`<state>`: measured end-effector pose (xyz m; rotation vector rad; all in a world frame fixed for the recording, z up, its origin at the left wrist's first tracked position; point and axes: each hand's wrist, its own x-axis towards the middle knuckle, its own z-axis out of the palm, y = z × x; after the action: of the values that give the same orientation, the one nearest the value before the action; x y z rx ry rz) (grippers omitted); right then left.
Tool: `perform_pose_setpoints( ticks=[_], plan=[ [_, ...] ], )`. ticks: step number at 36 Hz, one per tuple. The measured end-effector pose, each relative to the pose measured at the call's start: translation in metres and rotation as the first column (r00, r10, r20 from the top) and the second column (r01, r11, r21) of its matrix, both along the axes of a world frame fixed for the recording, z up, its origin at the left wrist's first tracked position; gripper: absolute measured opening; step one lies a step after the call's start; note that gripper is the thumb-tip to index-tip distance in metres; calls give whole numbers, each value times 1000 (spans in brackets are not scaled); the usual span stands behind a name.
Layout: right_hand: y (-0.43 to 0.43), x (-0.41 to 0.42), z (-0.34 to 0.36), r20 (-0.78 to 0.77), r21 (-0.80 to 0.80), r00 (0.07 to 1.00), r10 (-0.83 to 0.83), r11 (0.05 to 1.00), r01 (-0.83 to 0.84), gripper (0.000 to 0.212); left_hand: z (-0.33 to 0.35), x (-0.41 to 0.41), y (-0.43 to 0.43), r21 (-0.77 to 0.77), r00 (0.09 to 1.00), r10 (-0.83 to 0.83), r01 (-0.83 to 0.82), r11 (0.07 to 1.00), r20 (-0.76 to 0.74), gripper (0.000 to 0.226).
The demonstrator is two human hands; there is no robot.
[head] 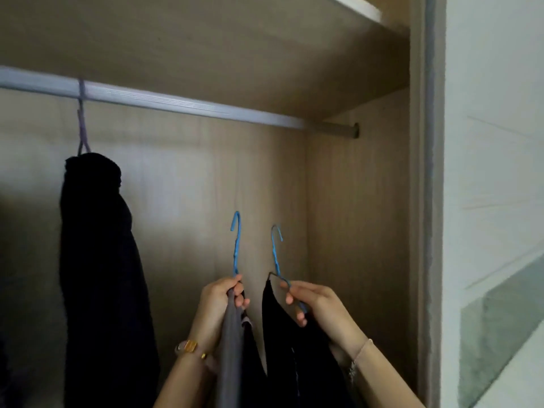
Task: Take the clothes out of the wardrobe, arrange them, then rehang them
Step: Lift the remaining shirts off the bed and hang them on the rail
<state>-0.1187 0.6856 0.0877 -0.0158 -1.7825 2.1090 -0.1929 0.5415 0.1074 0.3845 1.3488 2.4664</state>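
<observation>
Inside the wardrobe, my left hand (220, 301) grips the neck of a blue hanger (236, 245) that carries a grey garment (231, 348). My right hand (309, 301) grips a second blue hanger (276, 254) with a black garment (294, 348) draped from it. Both hooks point upward, well below the silver rail (176, 101), free of it. At the left a dark garment (100, 260) hangs from the rail on a purple hanger (82, 128).
The wardrobe's right side panel (353, 216) stands close beside my right hand. A shelf board (235, 39) runs above the rail. The door frame (429, 201) and a pale wall lie to the right. The rail between the purple hanger and the right panel is bare.
</observation>
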Motion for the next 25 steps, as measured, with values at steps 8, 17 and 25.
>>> perform_pose_setpoints(
  ticks=[8, 17, 25],
  plan=[
    [2, -97, 74, -19, -254, 971, 237, 938, -234, 23, 82, -70, 14, -111, 972, 207, -220, 969, -115, 37],
    [27, -176, 170, -8, -189, 927, 375, 910, -369, 24, 166, -105, 21, -206, 881, 332, -413, 887, -336, 21],
    [39, -204, 218, -41, -232, 900, 434, 872, -431, 32, 216, -125, 26, -183, 906, 277, -346, 920, -319, 20]
  ],
)
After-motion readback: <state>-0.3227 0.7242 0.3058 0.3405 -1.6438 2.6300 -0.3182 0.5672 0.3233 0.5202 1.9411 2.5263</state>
